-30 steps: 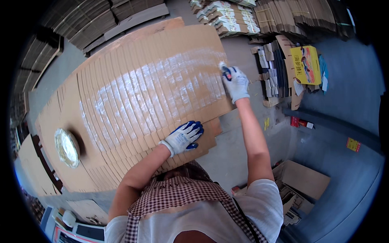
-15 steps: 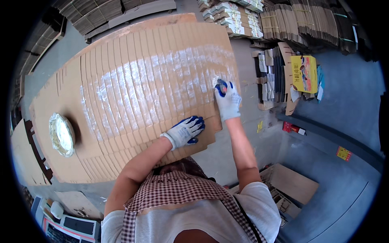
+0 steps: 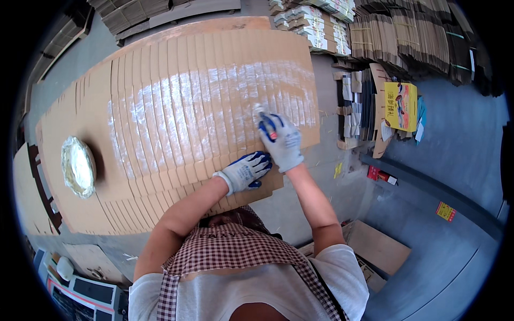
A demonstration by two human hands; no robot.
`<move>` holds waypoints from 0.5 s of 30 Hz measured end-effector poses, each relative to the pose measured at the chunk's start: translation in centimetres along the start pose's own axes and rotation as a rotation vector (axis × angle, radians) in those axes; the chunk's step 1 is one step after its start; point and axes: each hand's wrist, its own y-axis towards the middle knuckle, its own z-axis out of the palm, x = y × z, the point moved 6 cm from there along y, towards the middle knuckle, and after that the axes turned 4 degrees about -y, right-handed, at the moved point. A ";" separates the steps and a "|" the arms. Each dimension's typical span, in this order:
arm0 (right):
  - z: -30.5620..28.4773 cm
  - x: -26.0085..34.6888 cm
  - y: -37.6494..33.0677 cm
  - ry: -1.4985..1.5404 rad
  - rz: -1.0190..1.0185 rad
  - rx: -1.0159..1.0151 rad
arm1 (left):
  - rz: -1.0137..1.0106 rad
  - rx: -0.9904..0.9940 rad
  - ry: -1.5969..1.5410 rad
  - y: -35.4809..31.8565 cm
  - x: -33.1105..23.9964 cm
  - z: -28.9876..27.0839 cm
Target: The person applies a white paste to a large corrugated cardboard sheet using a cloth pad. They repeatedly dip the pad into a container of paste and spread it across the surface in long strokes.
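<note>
Overlapping brown cardboard sheets [image 3: 176, 187] lie fanned out in rows on a table, with a wet, shiny white coating streaked across their middle. My right hand [image 3: 282, 143], in a white and blue work glove, is closed round the handle of a brush [image 3: 263, 113]. The brush's whitish end touches the coated cardboard; part of its handle is hidden by my fingers. My left hand [image 3: 245, 172], gloved alike, rests flat on the near edge of the sheets, fingers stretched out. At the left, a bowl [image 3: 78, 167] with a crinkled, shiny lining stands on the cardboard.
Bundled cardboard stacks [image 3: 399, 40] stand at the far right, near bundled printed cartons [image 3: 316, 29]. A yellow box [image 3: 400, 106] sits beyond the table's right side. A low dark rail [image 3: 433, 182] crosses the floor at the right. Near left is a machine [image 3: 88, 294].
My right hand has moved left with the brush, from near the sheets' right edge toward my left hand. The left hand stays on the near edge. The view has shifted slightly.
</note>
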 end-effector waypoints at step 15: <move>1.1 -4.4 4.6 0.315 0.323 -0.071 | 0.014 -0.027 0.041 0.1 -0.3 -0.9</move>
